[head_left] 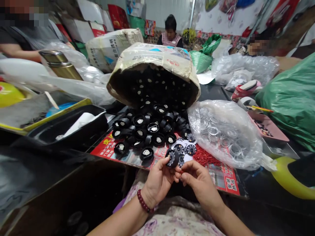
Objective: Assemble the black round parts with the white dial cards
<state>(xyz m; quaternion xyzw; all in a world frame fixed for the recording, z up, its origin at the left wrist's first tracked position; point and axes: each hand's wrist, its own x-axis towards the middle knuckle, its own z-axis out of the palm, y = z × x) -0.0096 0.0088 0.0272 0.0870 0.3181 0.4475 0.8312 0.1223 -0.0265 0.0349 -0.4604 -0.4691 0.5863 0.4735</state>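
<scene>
The left hand (159,177) held a black case (176,158) already bearing a dial (171,158); the right hand (199,178) apparently pinched a red piece (181,171); loose cases (146,153) lacked dials.

One head-worn view, forward and down over the nearby hands (158,180).

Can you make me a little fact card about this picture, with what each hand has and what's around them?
Left hand: holds a round black case with a patterned dial
Right hand: pinches a small red piece, mostly hidden
Left wrist: dark red bead bracelet
Near hands: dial discs; pile of thin red pieces
Beyond: heap of black cases at an open sack's mouth
Beside: clear plastic bag of rings
</scene>
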